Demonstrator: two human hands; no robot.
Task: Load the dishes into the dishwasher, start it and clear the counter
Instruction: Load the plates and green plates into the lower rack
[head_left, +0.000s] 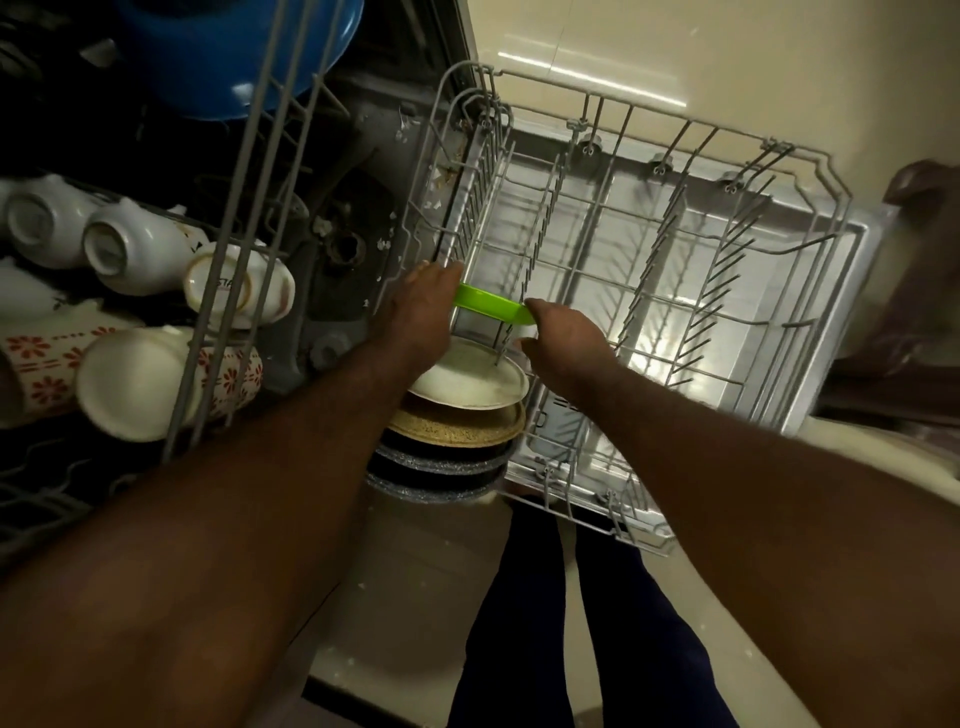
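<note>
Lower rack (675, 249), centre frame: left hand (422, 306) and right hand (566, 335) grip green plate (493, 306); seat it upright between tines (525, 275).

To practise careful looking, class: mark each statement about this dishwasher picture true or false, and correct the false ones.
1. The left hand and the right hand both hold the green plate. True.
2. The lower rack is packed full. False: only a few plates stand at its near left end, and the rest is bare.
3. Mugs lie in the upper rack. True.
4. The bowl up there is red. False: the bowl is blue.
</note>
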